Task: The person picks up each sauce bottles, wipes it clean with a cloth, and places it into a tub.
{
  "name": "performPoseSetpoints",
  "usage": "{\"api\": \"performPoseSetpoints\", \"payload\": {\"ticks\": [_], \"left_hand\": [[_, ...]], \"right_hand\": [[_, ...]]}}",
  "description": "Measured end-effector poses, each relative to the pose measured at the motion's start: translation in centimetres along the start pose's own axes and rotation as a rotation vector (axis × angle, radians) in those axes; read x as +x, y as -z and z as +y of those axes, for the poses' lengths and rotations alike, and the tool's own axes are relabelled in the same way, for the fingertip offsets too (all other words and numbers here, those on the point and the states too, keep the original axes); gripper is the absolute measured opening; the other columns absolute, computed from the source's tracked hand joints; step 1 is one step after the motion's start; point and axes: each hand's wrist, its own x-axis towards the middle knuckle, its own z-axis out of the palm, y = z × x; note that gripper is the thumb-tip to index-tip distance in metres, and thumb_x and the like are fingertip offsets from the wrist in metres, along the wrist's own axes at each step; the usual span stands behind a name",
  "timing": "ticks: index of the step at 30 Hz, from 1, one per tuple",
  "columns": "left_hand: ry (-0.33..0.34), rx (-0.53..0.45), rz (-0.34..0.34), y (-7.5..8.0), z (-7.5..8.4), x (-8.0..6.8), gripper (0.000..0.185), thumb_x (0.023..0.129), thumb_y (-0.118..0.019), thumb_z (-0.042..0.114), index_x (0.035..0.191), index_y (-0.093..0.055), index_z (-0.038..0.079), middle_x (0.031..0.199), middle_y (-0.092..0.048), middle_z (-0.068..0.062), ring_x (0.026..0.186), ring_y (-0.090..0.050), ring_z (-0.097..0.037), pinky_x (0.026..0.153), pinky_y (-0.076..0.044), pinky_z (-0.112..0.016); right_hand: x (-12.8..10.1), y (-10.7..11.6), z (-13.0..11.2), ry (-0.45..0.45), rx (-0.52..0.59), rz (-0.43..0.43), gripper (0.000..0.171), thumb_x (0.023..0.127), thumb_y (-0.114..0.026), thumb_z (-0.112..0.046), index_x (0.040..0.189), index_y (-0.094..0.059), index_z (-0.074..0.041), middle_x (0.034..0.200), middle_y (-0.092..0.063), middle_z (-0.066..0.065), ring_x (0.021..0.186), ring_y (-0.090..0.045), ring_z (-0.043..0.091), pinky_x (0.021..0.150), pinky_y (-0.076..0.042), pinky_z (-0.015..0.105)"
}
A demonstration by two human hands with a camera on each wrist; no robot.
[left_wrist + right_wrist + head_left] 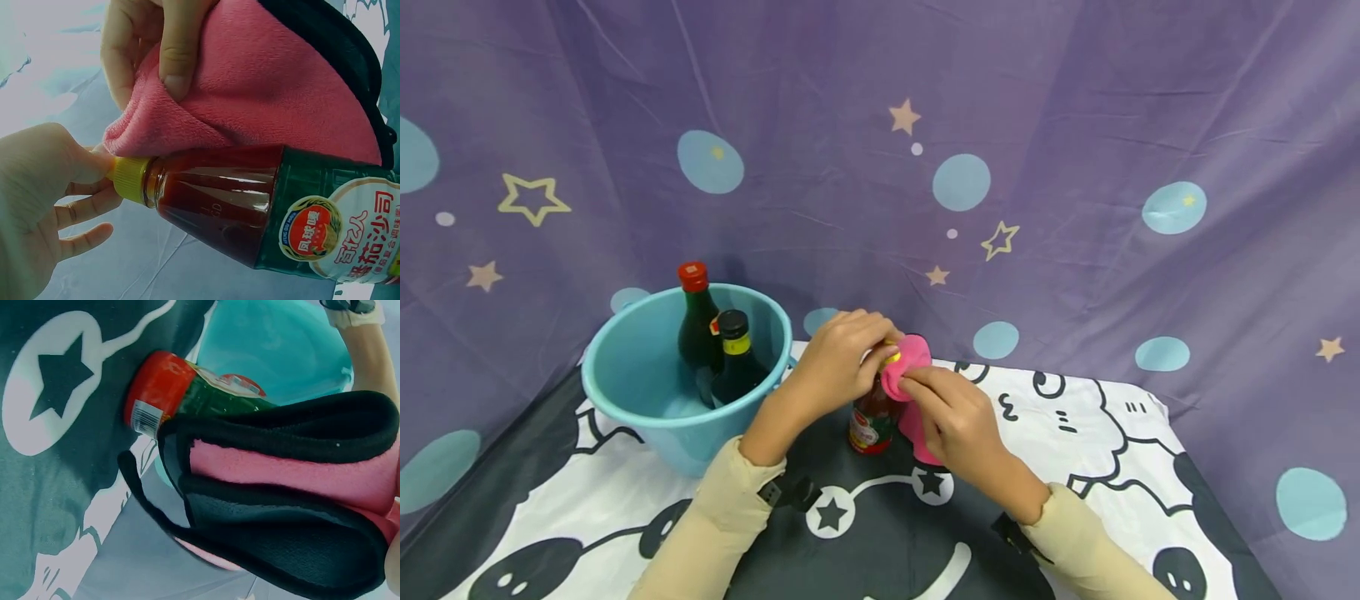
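A ketchup bottle [871, 427] with a green label and a yellow cap [130, 178] stands upright on the cloth-covered table. My left hand [852, 354] pinches that cap between thumb and finger, its other fingers hanging loose in the left wrist view. A pink fuzzy cloth [250, 81] with black edging lies against the bottle's neck and side. Near its top edge, my right hand [957, 417] pinches it between thumb and fingers. In the right wrist view the folded cloth [294, 475] shows a dark inner side and hides much of the bottle.
To the left stands a light-blue bucket [625, 408] holding a red-capped bottle [698, 325] and a black-capped bottle [737, 367]. A black and white patterned cloth [1045, 417] covers the table. Behind it hangs a purple curtain [850, 167] with stars and dots.
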Motion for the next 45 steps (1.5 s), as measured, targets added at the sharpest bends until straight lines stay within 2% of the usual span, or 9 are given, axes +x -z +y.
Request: {"api": "performPoseSetpoints", "payload": {"ticks": [8, 15, 23, 34, 45], "left_hand": [[0.009, -0.004, 0.001, -0.1, 0.0, -0.1, 0.006, 0.093, -0.073, 0.011, 0.099, -0.072, 0.009, 0.092, -0.073, -0.002, 0.080, -0.061, -0.018, 0.079, -0.053, -0.035], [-0.002, 0.008, 0.031, -0.1, -0.2, 0.0, 0.005, 0.092, -0.074, 0.009, 0.096, -0.071, 0.008, 0.089, -0.072, -0.003, 0.078, -0.062, -0.019, 0.080, -0.054, -0.037], [0.010, 0.038, 0.066, -0.1, -0.3, -0.1, 0.006, 0.091, -0.075, 0.010, 0.094, -0.070, 0.008, 0.087, -0.072, -0.003, 0.076, -0.063, -0.019, 0.084, -0.055, -0.039], [0.012, 0.042, 0.074, -0.3, -0.3, 0.0, 0.007, 0.091, -0.076, 0.011, 0.094, -0.071, 0.007, 0.087, -0.072, -0.003, 0.077, -0.064, -0.020, 0.083, -0.055, -0.039], [0.018, 0.051, 0.054, -0.5, -0.3, 0.0, 0.007, 0.093, -0.074, 0.013, 0.098, -0.071, 0.009, 0.092, -0.073, -0.003, 0.081, -0.064, -0.019, 0.083, -0.055, -0.038]], "right_hand": [[-0.8, -0.6, -0.8, 0.092, -0.089, -0.049, 0.024, 0.101, -0.054, -0.007, 0.108, -0.075, 0.002, 0.105, -0.073, 0.014, 0.094, -0.071, 0.026, 0.087, -0.060, 0.039], [-1.4, -0.8, -0.8, 0.092, -0.141, -0.134, 0.028, 0.104, -0.049, -0.008, 0.110, -0.076, 0.000, 0.108, -0.075, 0.012, 0.102, -0.071, 0.026, 0.090, -0.059, 0.039], [-2.0, -0.8, -0.4, 0.121, -0.158, -0.230, 0.033, 0.103, -0.044, -0.007, 0.113, -0.075, -0.002, 0.109, -0.075, 0.011, 0.106, -0.070, 0.027, 0.092, -0.059, 0.040], [-2.6, -0.8, -0.4, 0.168, -0.192, -0.268, 0.033, 0.099, -0.044, -0.004, 0.110, -0.075, -0.003, 0.107, -0.075, 0.009, 0.104, -0.069, 0.026, 0.093, -0.057, 0.037], [-3.5, -0.9, -0.5, 0.165, -0.193, -0.293, 0.039, 0.104, -0.038, -0.005, 0.106, -0.077, -0.004, 0.104, -0.075, 0.007, 0.102, -0.069, 0.024, 0.092, -0.057, 0.036]]}}
